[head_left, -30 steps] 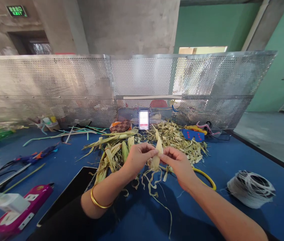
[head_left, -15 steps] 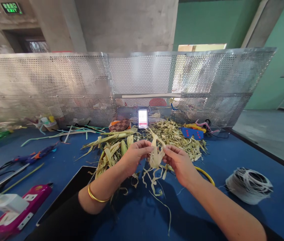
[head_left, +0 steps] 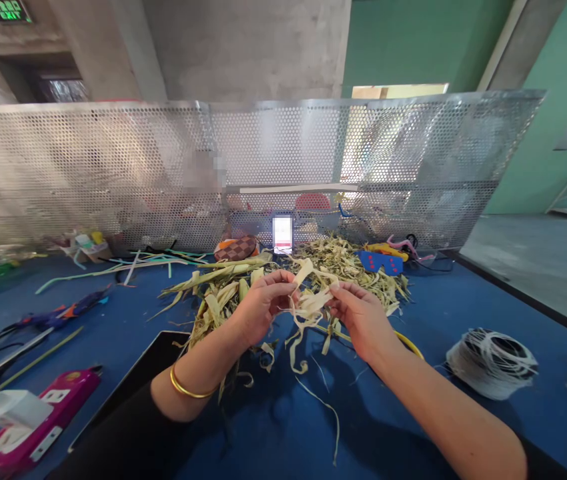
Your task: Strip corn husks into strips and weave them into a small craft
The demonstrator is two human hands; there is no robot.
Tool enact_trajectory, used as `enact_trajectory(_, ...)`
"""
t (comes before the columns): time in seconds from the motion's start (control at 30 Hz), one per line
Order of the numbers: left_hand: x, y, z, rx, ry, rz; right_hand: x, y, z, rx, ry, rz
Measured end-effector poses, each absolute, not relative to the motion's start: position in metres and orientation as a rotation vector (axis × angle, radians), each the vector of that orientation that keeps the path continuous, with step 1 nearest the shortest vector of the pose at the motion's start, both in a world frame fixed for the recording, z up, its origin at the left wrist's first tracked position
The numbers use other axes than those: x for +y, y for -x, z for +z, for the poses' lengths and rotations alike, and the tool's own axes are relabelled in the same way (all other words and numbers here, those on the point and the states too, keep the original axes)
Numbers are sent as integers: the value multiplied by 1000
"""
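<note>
Pale, torn corn husk (head_left: 313,305) hangs between my two hands over the blue table, its curled strips dangling below. On its left side, my left hand (head_left: 266,303) pinches the husk between thumb and fingers. Opposite, my right hand (head_left: 358,313) is closed on the husk's right edge. Behind my left hand lies a heap of whole corn husks (head_left: 218,300), greenish and dry. Past my right hand spreads a pile of shredded husk (head_left: 343,257).
A phone (head_left: 282,233) stands upright against the perforated metal screen (head_left: 283,147). At right sits a roll of white string (head_left: 492,363). A magenta power strip (head_left: 38,420), a black tray-like object (head_left: 136,373) and a glue gun (head_left: 66,312) lie at left.
The husk, upright and pointed earlier, has been pulled apart into looser strips. My hands have moved slightly apart, both keeping hold of it. The view has shifted a little.
</note>
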State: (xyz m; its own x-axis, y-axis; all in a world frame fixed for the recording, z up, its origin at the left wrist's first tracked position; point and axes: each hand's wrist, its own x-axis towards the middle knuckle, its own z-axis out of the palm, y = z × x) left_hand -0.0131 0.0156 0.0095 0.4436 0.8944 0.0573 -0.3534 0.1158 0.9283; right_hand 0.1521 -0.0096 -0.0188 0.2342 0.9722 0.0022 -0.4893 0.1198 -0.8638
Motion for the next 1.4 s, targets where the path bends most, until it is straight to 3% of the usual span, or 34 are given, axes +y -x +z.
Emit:
enact_trajectory(0.7, 26, 34, 29, 784, -1058, 1484, -7, -154, -20, -621, 832, 1112)
enact_trajectory(1.07, 34, 41, 26, 621, -1233, 1261, -10, -152, -13, -683, 716, 1140)
enact_trajectory(1.4, 24, 16, 3, 623, -1745, 991, -19, -148, -6, -809, 679, 1187)
